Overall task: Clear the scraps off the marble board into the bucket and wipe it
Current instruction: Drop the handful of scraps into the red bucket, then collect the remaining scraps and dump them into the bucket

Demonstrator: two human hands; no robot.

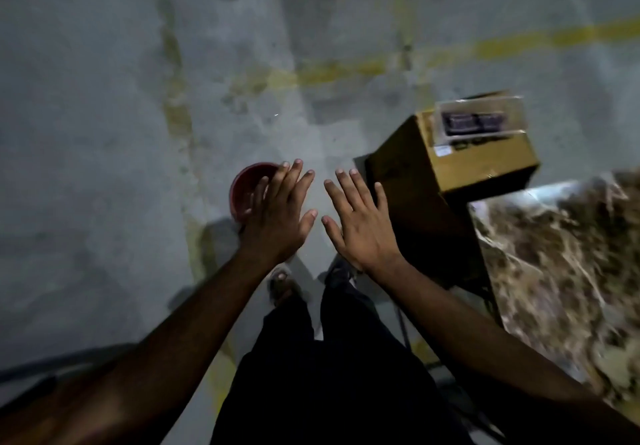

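Both hands, left hand and right hand, are hovering flat-fingered and empty; red bucket, probably light and rigid, is standing at nine o'clock, marble board, likely heavy and slick, at three.

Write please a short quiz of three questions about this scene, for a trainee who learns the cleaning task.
1. True or false: the left hand and the right hand both have straight, spread fingers and hold nothing.
2. Which thing stands on the floor partly behind the left hand? A) the red bucket B) the cardboard box C) the marble board
3. Fill in: the marble board lies at the ____ edge of the picture.

Key
1. True: both hands are open and empty.
2. A: the red bucket.
3. Right: beside the cardboard box.
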